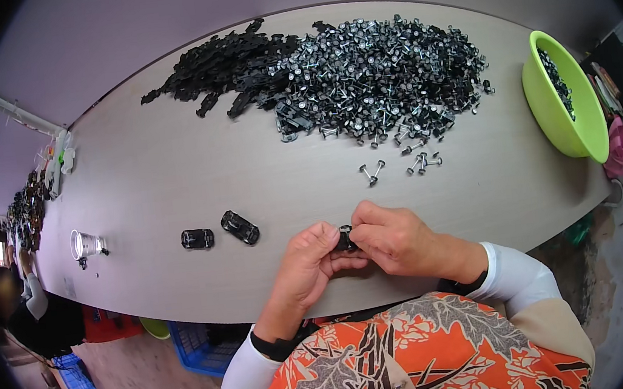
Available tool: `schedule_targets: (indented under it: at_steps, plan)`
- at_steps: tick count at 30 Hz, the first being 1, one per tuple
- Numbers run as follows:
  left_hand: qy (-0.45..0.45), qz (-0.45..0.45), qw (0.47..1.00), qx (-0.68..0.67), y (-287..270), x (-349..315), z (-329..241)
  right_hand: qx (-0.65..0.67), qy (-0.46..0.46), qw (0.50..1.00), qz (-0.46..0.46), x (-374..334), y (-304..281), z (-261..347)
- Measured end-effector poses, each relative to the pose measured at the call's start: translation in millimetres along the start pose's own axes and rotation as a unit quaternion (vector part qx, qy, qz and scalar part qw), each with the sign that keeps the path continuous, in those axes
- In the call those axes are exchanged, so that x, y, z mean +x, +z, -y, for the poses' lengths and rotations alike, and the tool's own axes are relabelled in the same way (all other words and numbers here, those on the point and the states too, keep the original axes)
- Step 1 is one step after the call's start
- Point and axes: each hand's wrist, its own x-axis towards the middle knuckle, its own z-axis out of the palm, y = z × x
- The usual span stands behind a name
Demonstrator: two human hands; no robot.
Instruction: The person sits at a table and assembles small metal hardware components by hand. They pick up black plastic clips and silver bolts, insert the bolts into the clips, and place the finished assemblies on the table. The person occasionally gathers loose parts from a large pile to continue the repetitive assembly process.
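Near the table's front edge, my left hand (309, 261) grips a small black toy car (344, 239) between thumb and fingers. My right hand (398, 237) is closed on the car's other side, its fingertips pinching at it; whether they also hold a smaller part is hidden. Much of the car is covered by my fingers. To the left lie two black toy cars, one level (197, 239) and one slanted (240, 228). Beyond my hands are a few loose wheel axles (372, 174), with two wheels on each metal rod.
A large heap of wheel axles (382, 73) spreads across the far table (134, 167), beside a pile of flat black car bases (225, 63). A green basin (584, 116) with dark parts stands at right, a clear cup (87, 243) at left. Another person's sleeve (36, 295) shows far left.
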Motion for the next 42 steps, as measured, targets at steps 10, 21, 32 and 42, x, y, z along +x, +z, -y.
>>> schedule_targets:
  at_steps: [10, 21, 32, 42]
  plan:
    - [0.026, -0.031, 0.996, 0.077, 4.3, -4.2, 1.2, -0.015, -0.032, 0.999, -0.019, 2.0, 5.1, 7.3]
    - [0.131, -0.223, 0.92, 0.296, 7.7, -8.8, -13.1, 0.057, -0.014, 0.998, -0.005, -5.9, -20.1, -12.7]
    - [0.204, -0.447, 0.686, 0.537, -64.5, -49.8, -84.7, -0.269, 0.124, 0.934, -0.201, -28.5, -123.5, -125.5]
    - [0.273, -0.193, 0.669, 0.664, 18.6, 10.5, -48.4, -0.062, 0.171, 0.972, -0.146, -33.0, -96.7, -70.4]
